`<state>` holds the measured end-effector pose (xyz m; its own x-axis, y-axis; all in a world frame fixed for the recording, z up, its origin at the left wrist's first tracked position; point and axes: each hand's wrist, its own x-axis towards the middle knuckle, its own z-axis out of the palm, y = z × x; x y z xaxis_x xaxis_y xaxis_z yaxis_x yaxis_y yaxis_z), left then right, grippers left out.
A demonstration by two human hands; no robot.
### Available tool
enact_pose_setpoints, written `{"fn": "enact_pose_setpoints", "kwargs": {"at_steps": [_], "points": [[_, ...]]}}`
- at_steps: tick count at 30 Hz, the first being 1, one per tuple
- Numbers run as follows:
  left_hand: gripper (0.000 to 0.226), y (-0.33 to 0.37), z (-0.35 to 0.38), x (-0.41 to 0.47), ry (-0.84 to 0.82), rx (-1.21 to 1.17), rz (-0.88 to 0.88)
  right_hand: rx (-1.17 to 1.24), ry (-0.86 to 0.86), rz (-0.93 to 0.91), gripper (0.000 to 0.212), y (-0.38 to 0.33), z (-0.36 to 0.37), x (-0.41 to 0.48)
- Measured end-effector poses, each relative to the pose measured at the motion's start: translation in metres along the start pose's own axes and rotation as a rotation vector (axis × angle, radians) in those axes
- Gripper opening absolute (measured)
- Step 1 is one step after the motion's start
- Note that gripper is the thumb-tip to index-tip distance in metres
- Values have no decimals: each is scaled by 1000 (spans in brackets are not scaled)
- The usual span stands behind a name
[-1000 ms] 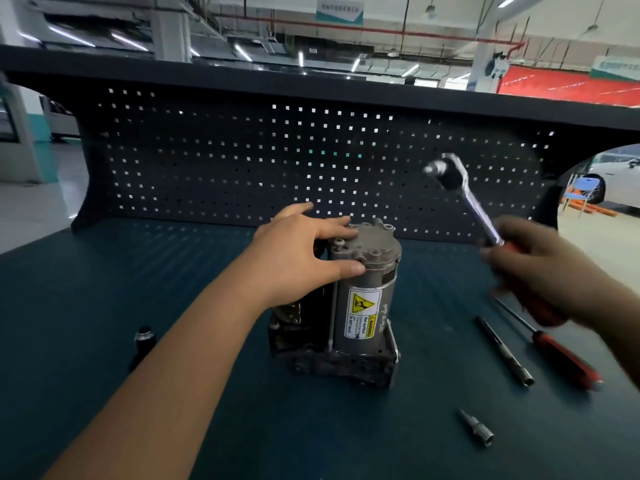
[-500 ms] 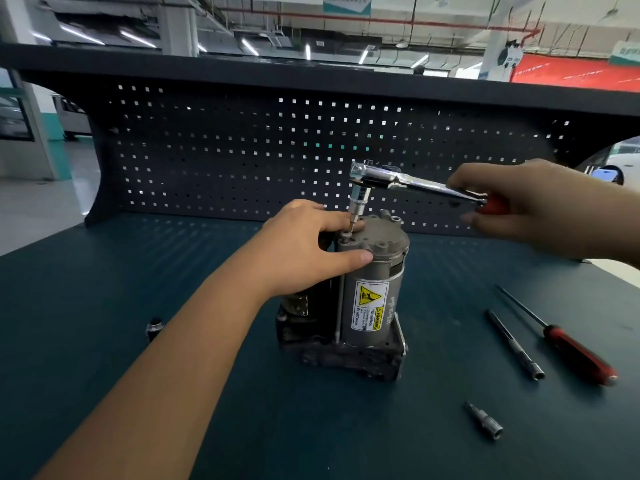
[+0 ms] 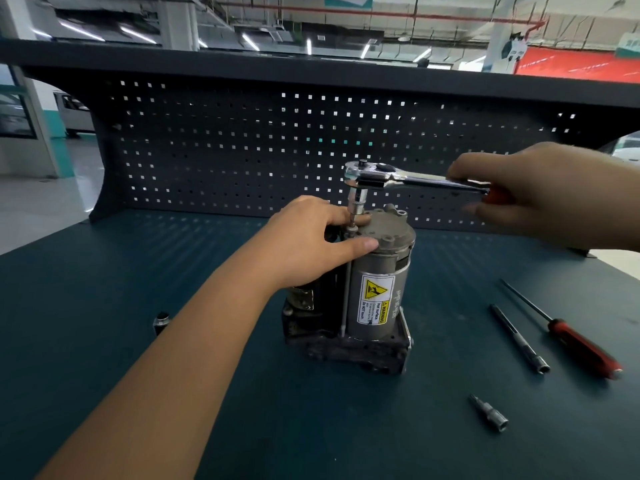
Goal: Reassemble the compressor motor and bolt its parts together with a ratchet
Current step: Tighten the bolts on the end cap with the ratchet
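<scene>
Left hand (image 3: 311, 240) grips the compressor motor (image 3: 377, 285) top; right hand (image 3: 540, 192) clasps the ratchet (image 3: 398, 176), its socket on the bolt (image 3: 352, 230) beside the left fingers.

The right hand (image 3: 540, 192) is blurred and hides most of the ratchet (image 3: 408, 176) and its red handle. The left hand (image 3: 311, 237) covers the motor (image 3: 381, 271) at its top corner. Beside the left forearm, a small dark part (image 3: 161, 320) is half hidden, too small to identify.

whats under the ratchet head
A socket hangs from the ratchet head, its bit on a long bolt beside the motor. Fingers of the left hand cover part of the bolt head, so the seating can't be seen.
</scene>
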<state>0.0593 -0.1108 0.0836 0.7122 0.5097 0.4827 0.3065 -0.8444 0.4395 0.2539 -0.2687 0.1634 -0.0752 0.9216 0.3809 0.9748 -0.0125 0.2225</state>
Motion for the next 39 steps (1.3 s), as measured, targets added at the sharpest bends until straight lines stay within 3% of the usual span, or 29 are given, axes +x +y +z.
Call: {"fn": "enact_pose_setpoints", "kwargs": {"at_steps": [3,8,14,21,24,26,29,33,36,39], "points": [[47,3,-2,2,-26,-18,-22,30,-47,26,36,-8,-9,-3],[42,15,-4,1,13,-47,-57,194,-139,84,35,-27,-23,-10],[61,14,1,9,67,2,-119,694,-298,313,22,-61,-33,-15],[58,23,2,11,135,-70,-198,1144,-276,383,28,-104,-25,-19],[48,31,7,18,114,85,-239,1241,-242,420,22,-119,-20,-20],[27,30,10,22,129,116,-343,1273,-230,432,23,-124,-16,-20],[12,25,11,18,209,36,-245,1286,-261,398,24,-122,-16,-20],[43,25,9,14,226,55,-197,1158,-421,320,24,-97,-28,-28],[43,25,8,13,198,5,-168,1014,-489,394,37,-60,-35,-31],[44,25,7,11,180,-17,-142,771,-445,461,31,-18,-41,-23]]}}
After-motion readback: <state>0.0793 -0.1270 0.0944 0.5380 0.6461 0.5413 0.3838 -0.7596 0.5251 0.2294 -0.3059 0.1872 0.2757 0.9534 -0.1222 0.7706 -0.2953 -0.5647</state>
